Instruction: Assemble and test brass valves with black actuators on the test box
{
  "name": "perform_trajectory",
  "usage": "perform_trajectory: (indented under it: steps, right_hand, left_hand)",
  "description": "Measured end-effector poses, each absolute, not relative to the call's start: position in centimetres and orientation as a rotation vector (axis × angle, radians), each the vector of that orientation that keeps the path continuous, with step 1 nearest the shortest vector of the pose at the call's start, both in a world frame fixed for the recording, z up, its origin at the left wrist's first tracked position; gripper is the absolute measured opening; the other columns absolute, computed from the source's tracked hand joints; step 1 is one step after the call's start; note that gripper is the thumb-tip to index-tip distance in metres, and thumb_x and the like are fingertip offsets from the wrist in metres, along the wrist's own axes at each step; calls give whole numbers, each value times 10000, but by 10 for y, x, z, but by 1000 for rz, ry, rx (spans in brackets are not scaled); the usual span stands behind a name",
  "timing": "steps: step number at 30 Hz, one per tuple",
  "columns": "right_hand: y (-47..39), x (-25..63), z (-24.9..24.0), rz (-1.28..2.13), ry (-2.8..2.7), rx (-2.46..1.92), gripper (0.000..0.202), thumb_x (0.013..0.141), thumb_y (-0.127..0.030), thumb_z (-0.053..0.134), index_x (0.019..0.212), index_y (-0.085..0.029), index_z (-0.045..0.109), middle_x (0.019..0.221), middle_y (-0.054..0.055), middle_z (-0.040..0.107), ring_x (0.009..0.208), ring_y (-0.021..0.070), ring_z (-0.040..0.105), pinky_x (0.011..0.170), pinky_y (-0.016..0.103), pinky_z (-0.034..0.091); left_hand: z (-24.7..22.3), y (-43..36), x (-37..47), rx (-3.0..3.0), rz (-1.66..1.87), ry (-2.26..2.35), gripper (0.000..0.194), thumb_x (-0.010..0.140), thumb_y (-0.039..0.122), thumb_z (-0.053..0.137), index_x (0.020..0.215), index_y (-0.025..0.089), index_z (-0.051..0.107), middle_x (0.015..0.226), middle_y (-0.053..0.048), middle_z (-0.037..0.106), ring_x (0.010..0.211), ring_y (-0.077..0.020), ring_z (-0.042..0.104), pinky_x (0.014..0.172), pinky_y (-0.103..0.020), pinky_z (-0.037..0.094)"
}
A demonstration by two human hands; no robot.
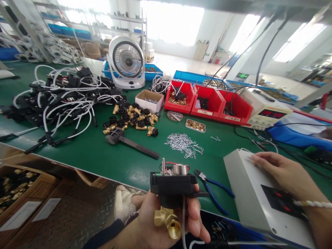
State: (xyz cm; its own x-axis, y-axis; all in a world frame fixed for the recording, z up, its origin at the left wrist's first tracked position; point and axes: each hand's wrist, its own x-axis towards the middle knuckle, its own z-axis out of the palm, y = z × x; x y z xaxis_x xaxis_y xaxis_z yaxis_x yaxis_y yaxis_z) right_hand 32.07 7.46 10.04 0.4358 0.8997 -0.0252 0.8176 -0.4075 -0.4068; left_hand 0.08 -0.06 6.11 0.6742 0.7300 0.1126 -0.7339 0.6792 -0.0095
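My left hand [155, 221] is closed around a motorized valve [172, 185] at the bottom centre. It has a brass threaded body below and a black housing on top, where a round metal motor, red wires and an upright metal pin are exposed. A grey cable hangs from it. At the right, my right hand [280, 171] lies over a light grey control box [249, 186], fingers together and bent at its far top edge. Red switches sit on a black panel in the box top, partly under my wrist. Blue-handled cutting pliers [215, 193] lie between the valve and the box.
A hammer [132, 144], metal clips [184, 143] and brass valve bodies [135, 117] lie mid-table. Behind stand red bins [207, 103], a fan [127, 62] and a power supply [267, 107]. Cabled black units [64, 93] pile up left. Cartons [28, 200] stand below the table edge.
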Motion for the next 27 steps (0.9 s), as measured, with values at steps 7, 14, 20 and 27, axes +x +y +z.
perform_trajectory:
  steps: [7,14,20,27]
  right_hand:
    - [74,317,103,320,-1455,-2373,529,465,-656,477,744,-245,661,789,88,714,761,298,617,731,392,425]
    - [74,313,107,324,-1426,-2387,538,419,-657,473,721,-253,663,784,76,721,773,310,630,746,399,447]
    - [73,313,104,374,-1561,-2306,535,443,-632,540,786,-245,674,786,66,724,712,291,646,694,394,465]
    - [73,327,99,416,-1621,-2237,551,507,-688,601,803,-229,671,717,69,708,572,244,602,549,362,436]
  left_hand:
    - [55,-3,3,84,809,-123,343,882,398,657,1031,100,736,720,-57,747,602,-156,736,655,-272,627]
    - [52,-3,5,121,799,-147,337,895,383,635,1039,95,735,725,-57,744,592,-142,725,656,-256,610]
    - [53,-3,5,96,796,-120,366,859,423,664,1005,99,748,691,-59,737,538,-127,703,619,-243,606]
    - [53,-5,4,102,795,-73,382,824,446,699,990,107,754,684,-49,730,518,-118,677,601,-240,586]
